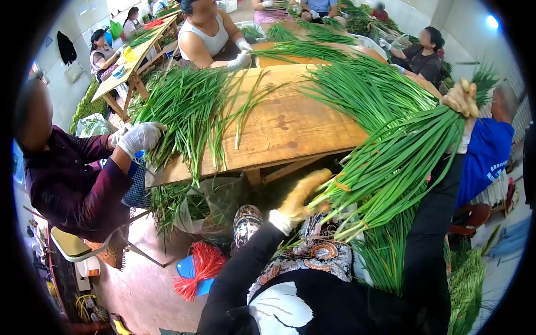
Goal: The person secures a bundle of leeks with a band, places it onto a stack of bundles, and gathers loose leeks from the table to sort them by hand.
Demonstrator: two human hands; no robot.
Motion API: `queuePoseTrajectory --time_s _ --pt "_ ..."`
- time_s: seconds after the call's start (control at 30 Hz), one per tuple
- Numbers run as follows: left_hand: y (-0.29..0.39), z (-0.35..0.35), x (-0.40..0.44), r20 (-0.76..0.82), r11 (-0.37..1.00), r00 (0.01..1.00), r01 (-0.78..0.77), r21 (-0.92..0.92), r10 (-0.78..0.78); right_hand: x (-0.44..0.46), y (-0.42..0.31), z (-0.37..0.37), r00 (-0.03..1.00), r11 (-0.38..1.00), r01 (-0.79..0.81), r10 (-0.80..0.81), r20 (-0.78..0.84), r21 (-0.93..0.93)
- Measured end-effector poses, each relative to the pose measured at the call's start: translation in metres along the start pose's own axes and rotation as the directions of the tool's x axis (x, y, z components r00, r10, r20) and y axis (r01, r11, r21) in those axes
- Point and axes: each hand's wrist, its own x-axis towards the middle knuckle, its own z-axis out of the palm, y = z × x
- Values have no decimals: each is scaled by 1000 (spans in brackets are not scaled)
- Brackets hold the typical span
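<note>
My right hand (460, 97), in a yellowish glove, is closed round the leafy end of a large bundle of long green stalks (396, 162) at the upper right. The bundle slants down to the left across my lap, with an orange-red tie near its pale stem ends. Beside those stem ends is my left hand (304, 195), gloved too and blurred; its exact grip cannot be made out. Behind the bundle, more green stalks (368, 89) lie on the right part of the wooden table (290, 123).
A co-worker's white-gloved hands (137, 139) touch a pile of stalks (184, 100) on the table's left. Another person (209, 33) is across the table. Red ties (201, 271) lie on a blue stool (187, 267) at lower left. A person in blue (486, 151) is close on the right.
</note>
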Motion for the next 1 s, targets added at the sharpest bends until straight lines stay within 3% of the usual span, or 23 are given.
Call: queuePoseTrajectory --time_s 0.03,0.07,0.1,0.13,0.2,0.23,0.27,0.33,0.4,0.43,0.5,0.53,0.57,0.67,0.73,0.8,0.87,0.93,0.97,1.0 --pt "21 -2 9 125 942 985 151 -299 -118 -1 8 10 981 999 -36 37 -190 10" --pt "34 -3 15 279 776 942 316 -546 -186 -5 8 3 966 997 -73 71 -249 3" --pt "21 6 8 3 890 992 118 -441 -130 -10 6 -9 966 994 -107 110 -233 26" --pt "11 11 1 65 792 936 329 -514 -346 -14 2 -18 965 989 -140 147 -218 48" --pt "12 7 6 195 245 906 299 -922 -375 -18 23 17 807 992 83 -122 -578 -94" --pt "22 5 3 145 142 942 195 -970 -304 -20 22 7 882 998 62 -60 -468 -11" --pt "37 0 10 245 29 904 272 -962 -350 -23 21 -4 938 998 20 3 -347 64" --pt "56 -7 15 312 -153 900 278 -948 -303 -28 18 -12 932 996 -81 89 -351 37" --pt "40 -6 10 361 -158 923 340 -927 -130 -28 23 -7 917 998 -39 52 -396 41" --pt "19 -6 2 435 30 900 435 -900 -10 -30 25 -11 938 995 -89 98 -332 42" --pt "29 -12 7 573 273 819 556 -785 -22 -33 28 -11 959 991 -134 130 -251 2" --pt "40 -11 7 529 363 847 511 -780 -54 -35 30 -10 959 992 -129 126 -254 4" --pt "48 -17 9 665 299 728 680 -669 -167 -36 31 -6 961 988 -155 146 -237 -20" --pt "54 -6 5 566 264 771 634 -727 -291 -36 37 8 948 979 -184 154 -277 -87" --pt "58 5 2 491 338 809 584 -739 -324 -39 37 6 956 981 -187 167 -241 -61" --pt "58 12 3 393 541 756 651 -532 -523 -39 41 23 901 978 -190 139 -411 -88" --pt "52 15 1 383 500 763 637 -588 -522 -40 39 21 917 970 -190 121 -379 -149" --pt "45 13 -2 369 354 788 569 -742 -492 -40 36 15 975 970 -197 178 -136 -145" --pt "52 14 -1 280 436 829 506 -744 -484 -38 36 24 964 953 -224 187 -187 -203" --pt "59 15 1 287 437 827 512 -740 -484 -37 37 31 965 954 -219 180 -192 -204"
